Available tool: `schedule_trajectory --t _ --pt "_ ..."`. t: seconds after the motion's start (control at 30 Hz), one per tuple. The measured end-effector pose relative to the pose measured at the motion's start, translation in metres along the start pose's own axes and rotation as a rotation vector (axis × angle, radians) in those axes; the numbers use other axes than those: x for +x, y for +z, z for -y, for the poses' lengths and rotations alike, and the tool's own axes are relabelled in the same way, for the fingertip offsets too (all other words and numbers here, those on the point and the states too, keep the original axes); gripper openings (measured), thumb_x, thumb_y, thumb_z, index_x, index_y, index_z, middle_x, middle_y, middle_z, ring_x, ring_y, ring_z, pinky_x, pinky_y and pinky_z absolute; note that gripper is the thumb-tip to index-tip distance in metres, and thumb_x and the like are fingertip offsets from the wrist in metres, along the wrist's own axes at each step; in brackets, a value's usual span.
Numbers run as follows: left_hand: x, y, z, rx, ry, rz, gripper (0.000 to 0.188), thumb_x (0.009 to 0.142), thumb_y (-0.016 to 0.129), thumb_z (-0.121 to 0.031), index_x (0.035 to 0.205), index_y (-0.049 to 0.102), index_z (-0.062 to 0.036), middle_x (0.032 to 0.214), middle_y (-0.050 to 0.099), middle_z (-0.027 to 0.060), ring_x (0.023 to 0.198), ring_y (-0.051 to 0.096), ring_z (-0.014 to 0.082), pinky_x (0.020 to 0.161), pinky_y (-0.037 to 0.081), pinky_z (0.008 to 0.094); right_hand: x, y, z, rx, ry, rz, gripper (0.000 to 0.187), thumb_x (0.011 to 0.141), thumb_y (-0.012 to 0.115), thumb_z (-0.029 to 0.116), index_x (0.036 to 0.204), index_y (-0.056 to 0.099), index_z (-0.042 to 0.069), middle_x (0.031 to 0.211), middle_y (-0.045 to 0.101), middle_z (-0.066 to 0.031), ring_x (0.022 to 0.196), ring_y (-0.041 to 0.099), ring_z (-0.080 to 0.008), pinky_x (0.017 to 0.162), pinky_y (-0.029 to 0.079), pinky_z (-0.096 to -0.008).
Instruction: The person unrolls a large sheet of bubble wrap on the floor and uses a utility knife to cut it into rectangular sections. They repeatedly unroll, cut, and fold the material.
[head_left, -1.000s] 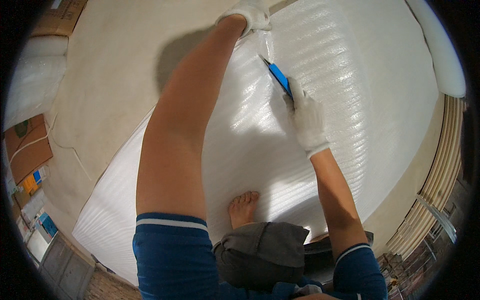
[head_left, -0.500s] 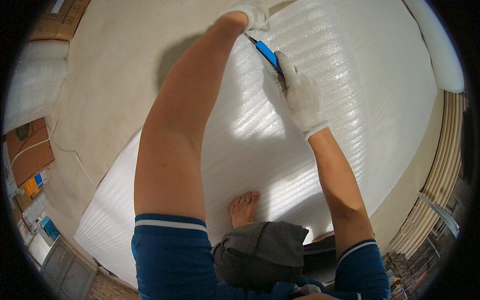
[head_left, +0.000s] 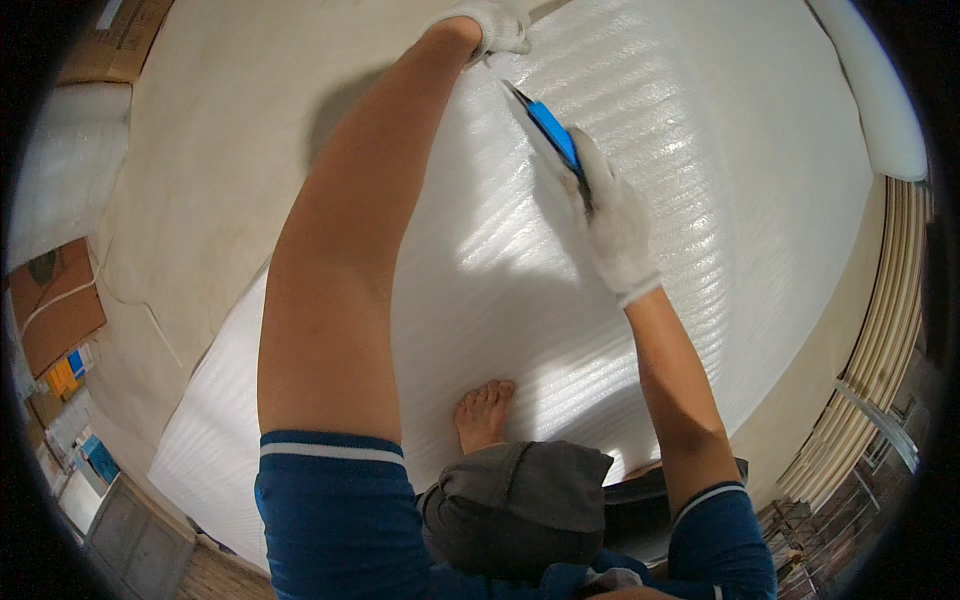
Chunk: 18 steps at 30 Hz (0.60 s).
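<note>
A large sheet of white ribbed foam (head_left: 560, 330) lies spread on a pale surface below me. My right hand (head_left: 615, 225), in a white knitted glove, is closed around a blue utility knife (head_left: 553, 132). Its dark blade end points up and left, apart from my other hand. At the top of the view my left hand (head_left: 500, 28), gloved the same way, is at the far edge of the foam, its fingers bent in on the sheet. Part of that hand is cut off by the picture's edge.
My bare foot (head_left: 485, 412) stands on the foam near my dark trousers. A white foam roll (head_left: 888, 110) lies at the far right, above stacked pale boards (head_left: 868, 330). Wrapped clear packaging (head_left: 72, 165), cardboard (head_left: 58, 305) and a thin cord (head_left: 160, 330) lie on the left.
My right hand has drawn the knife back toward me and slightly right, away from my left hand. The left hand and arm have shifted slightly left.
</note>
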<state>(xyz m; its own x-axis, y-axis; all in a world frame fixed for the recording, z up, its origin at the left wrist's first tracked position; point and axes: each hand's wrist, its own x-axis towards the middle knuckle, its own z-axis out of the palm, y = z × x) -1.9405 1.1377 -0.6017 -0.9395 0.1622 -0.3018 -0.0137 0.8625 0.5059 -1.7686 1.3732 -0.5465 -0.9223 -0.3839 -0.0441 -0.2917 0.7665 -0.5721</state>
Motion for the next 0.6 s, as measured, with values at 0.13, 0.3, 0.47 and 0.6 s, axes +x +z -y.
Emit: schedule_trajectory --t 0.13,0.3,0.47,0.6 --pt "-0.008 -0.010 -0.009 0.077 0.054 -0.021 0.031 0.079 0.074 -0.026 0.102 0.076 -0.0061 0.094 0.073 0.0174 0.084 0.068 0.0296 0.081 0.051 0.0403 0.028 0.013 0.004 -0.093 0.039 0.079 0.041 0.100 0.053 0.024 0.140 0.048 0.017 0.094 0.065 -0.0252 0.073 0.067 -0.0381 0.062 0.052 -0.0456" --pt "-0.008 -0.004 -0.006 0.023 -0.009 -0.024 0.029 0.080 0.075 -0.026 0.101 0.076 -0.0061 0.089 0.072 0.0165 0.080 0.067 0.0264 0.078 0.052 0.0401 -0.007 0.017 -0.015 -0.155 0.159 0.083 0.041 0.099 0.054 0.025 0.139 0.049 0.016 0.093 0.066 -0.0251 0.075 0.068 -0.0384 0.060 0.052 -0.0464" --pt "0.006 0.006 0.011 -0.030 -0.087 0.061 0.028 0.081 0.074 -0.028 0.101 0.076 -0.0085 0.090 0.072 0.0136 0.077 0.066 0.0231 0.074 0.052 0.0376 -0.018 0.003 -0.015 -0.124 -0.024 -0.005 0.038 0.102 0.048 0.030 0.136 0.048 0.013 0.083 0.066 -0.0181 0.062 0.066 -0.0282 0.053 0.053 -0.0411" --pt "0.017 0.003 0.011 0.426 0.487 0.016 0.028 0.081 0.054 -0.036 0.087 0.075 -0.0181 0.095 0.072 0.0110 0.092 0.068 0.0313 0.082 0.050 0.0466 0.022 0.009 0.003 -0.079 -0.077 0.023 0.038 0.101 0.049 0.031 0.135 0.049 0.013 0.081 0.065 -0.0167 0.063 0.066 -0.0275 0.054 0.053 -0.0397"
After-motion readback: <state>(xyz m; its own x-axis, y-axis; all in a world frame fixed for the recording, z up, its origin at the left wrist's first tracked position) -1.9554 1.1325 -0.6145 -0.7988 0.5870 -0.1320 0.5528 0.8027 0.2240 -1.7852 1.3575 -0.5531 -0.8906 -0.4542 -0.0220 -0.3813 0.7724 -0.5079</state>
